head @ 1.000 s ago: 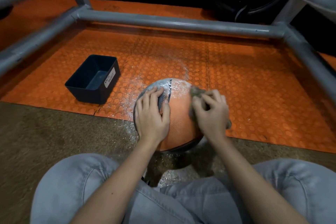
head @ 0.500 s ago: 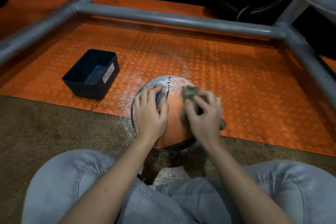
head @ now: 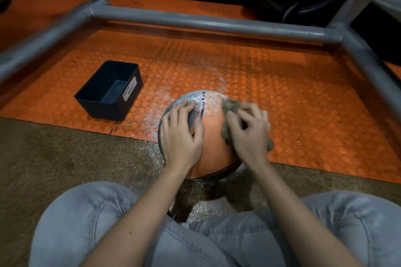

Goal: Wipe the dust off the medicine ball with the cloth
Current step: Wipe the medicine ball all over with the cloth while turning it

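Observation:
An orange and grey medicine ball (head: pixel 213 136) sits on the floor at the edge of the orange mat, between my knees. White dust covers its far top. My left hand (head: pixel 181 134) rests flat on the ball's left side, fingers spread over the grey panel. My right hand (head: pixel 249 134) grips a grey-brown cloth (head: pixel 230 107) and presses it against the ball's upper right side. Part of the cloth sticks out beyond my fingers and another bit shows under my palm at the right.
A dark blue bin (head: pixel 109 90) with a white label stands on the studded orange mat (head: pixel 303 104) to the left of the ball. Grey metal frame bars (head: pixel 206 21) cross overhead at the back and sides. White dust lies on the mat around the ball.
My right hand has slid the cloth back and forth across the ball's upper right side. My left hand has stayed on the ball's left side.

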The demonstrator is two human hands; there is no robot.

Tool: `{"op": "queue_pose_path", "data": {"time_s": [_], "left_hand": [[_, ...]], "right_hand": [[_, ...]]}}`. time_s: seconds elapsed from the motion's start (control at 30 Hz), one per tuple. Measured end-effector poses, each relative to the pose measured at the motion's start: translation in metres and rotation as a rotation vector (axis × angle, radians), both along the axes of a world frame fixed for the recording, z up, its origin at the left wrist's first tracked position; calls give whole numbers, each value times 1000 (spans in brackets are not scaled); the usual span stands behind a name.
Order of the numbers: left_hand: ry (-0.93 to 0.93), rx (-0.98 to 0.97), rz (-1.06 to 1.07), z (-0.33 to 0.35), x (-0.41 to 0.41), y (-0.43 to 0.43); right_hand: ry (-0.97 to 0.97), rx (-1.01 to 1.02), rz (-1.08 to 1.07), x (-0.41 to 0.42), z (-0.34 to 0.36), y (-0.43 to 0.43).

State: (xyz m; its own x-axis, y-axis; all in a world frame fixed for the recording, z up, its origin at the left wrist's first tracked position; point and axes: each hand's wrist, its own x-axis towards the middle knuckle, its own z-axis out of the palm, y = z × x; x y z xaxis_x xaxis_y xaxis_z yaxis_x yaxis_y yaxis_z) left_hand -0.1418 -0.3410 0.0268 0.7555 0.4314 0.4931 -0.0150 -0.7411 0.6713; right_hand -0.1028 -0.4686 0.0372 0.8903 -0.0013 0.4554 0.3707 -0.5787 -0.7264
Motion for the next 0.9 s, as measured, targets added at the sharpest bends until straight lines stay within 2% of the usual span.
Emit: {"op": "queue_pose_path", "data": {"time_s": [0.07,0.13,0.2,0.3,0.37,0.43,0.53,0.6,0.67,0.8,0.87,0.9], "left_hand": [[6,1,-16,-1,0,4],[12,14,-48,-2,0,5],[19,17,-53,0,1,5],[42,19,-68,2,2,-2],[38,21,-59,1,1,-5],[23,6,-31,1,0,-4],[11,4,-21,0,-1,2],[21,4,-53,0,-1,5],[32,12,-68,1,0,6],[42,32,-68,-1,1,0],[31,28,-46,-2,1,-2],[28,24,-30,-2,1,-1]], "right_hand": [[-198,-184,94,-18,7,21],[-215,-197,106,-14,11,21],[-24,-58,13,6,7,4],[322,268,-60,36,-3,-25],[348,324,-84,34,-3,-24],[228,183,-69,18,1,-10],[-131,-128,50,-15,9,19],[-260,-227,99,-17,8,23],[-133,-144,46,1,3,7],[361,345,-65,31,-1,-27],[397,456,-82,26,-2,-22],[326,440,-73,19,-3,-15]]}}
